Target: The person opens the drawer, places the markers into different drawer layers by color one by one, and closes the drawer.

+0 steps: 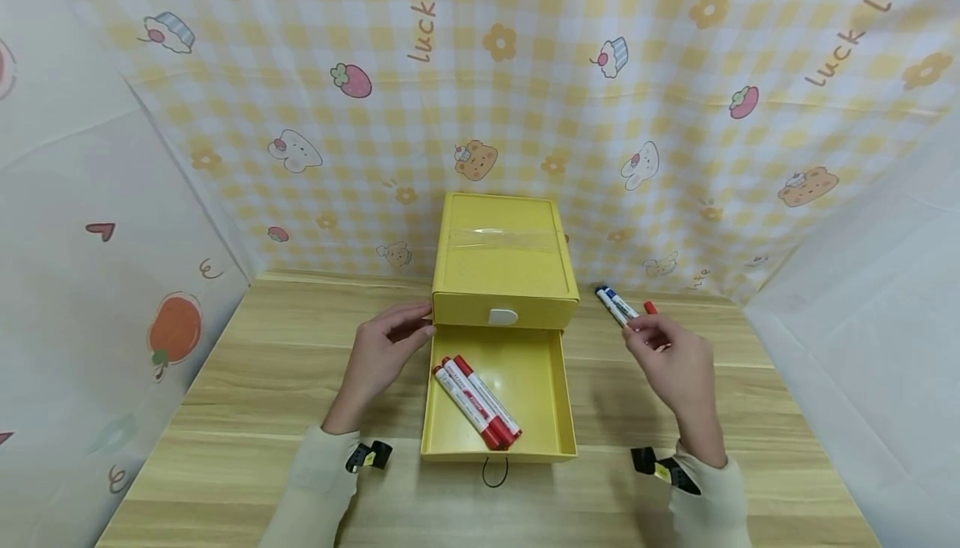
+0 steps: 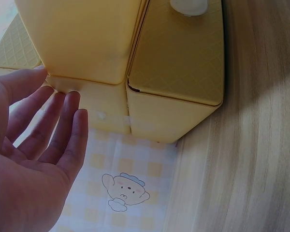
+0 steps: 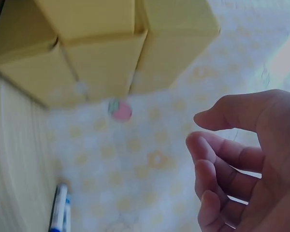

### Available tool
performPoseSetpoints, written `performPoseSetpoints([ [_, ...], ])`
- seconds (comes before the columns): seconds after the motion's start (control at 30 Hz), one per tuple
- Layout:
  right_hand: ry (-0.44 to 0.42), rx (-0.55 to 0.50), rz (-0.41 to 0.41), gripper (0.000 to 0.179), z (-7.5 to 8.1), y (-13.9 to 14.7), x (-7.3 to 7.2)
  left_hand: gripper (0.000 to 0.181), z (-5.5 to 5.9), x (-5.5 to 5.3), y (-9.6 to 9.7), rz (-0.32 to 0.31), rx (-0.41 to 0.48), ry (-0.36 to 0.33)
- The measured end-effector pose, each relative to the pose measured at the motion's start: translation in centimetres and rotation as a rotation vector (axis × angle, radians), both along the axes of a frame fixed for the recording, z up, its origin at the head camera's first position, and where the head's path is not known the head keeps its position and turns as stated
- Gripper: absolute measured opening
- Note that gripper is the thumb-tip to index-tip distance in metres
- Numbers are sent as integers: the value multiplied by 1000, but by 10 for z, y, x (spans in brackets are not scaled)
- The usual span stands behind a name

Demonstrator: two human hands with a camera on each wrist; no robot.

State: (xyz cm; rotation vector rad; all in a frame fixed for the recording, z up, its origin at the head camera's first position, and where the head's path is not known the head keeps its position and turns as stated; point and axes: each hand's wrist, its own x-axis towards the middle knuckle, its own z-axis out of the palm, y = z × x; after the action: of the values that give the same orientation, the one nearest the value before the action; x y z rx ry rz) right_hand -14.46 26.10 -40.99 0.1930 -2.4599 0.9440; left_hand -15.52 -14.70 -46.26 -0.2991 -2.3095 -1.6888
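A yellow drawer cabinet (image 1: 502, 260) stands against the back cloth, its lower drawer (image 1: 540, 373) pulled out. Red whiteboard markers (image 1: 474, 402) lie slantwise in that drawer. At the cabinet's left side is my left hand (image 1: 384, 352), its fingertips right at the wall near the drawer's seam; no object is in its grasp. To the right of the cabinet, my right hand (image 1: 675, 364) hovers over more markers on the table. Its fingers bend loosely with a gap to the thumb, holding nothing. Blue- and black-capped markers (image 1: 617, 306) and a red cap (image 1: 649, 308) show beside it, partly hidden.
The wooden table (image 1: 247, 414) meets a checked cloth (image 1: 510, 139) at the back. A white knob (image 1: 503, 317) sits on the upper drawer front. A thin black loop (image 1: 495, 475) hangs at the open drawer's front edge. White sheets (image 1: 862, 281) flank the table.
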Motion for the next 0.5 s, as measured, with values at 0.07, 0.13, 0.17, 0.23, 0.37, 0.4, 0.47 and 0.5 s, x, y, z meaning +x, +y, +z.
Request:
performPoseSetpoints([
  [0.07, -20, -18, -46, 6, -4, 9, -4, 33, 0, 0, 0, 1, -3, -4],
  [0.13, -45, -34, -92, 8, -9, 18, -8, 33, 1, 1, 0, 1, -6, -3],
  [0.17, -59, -42, -114, 10, -11, 22, -10, 32, 1, 1, 0, 2, -8, -2],
  [0.23, -84, -54, -159, 13, -16, 29, -15, 32, 0, 0, 0, 3, -9, 1],
  [0.37, -141, -77, -231, 17, -25, 41, -20, 32, -1, 0, -1, -1, -5, 1],
  [0.4, -157, -79, -248, 18, -28, 43, -21, 32, -1, 0, -1, -2, -3, 1],
  [0.47, -181, -83, -274, 20, -33, 48, -23, 32, -1, 0, -1, -5, 1, 1],
  [0.5, -193, -85, -287, 20, -35, 51, -24, 33, -1, 0, -1, -6, 2, 4],
])
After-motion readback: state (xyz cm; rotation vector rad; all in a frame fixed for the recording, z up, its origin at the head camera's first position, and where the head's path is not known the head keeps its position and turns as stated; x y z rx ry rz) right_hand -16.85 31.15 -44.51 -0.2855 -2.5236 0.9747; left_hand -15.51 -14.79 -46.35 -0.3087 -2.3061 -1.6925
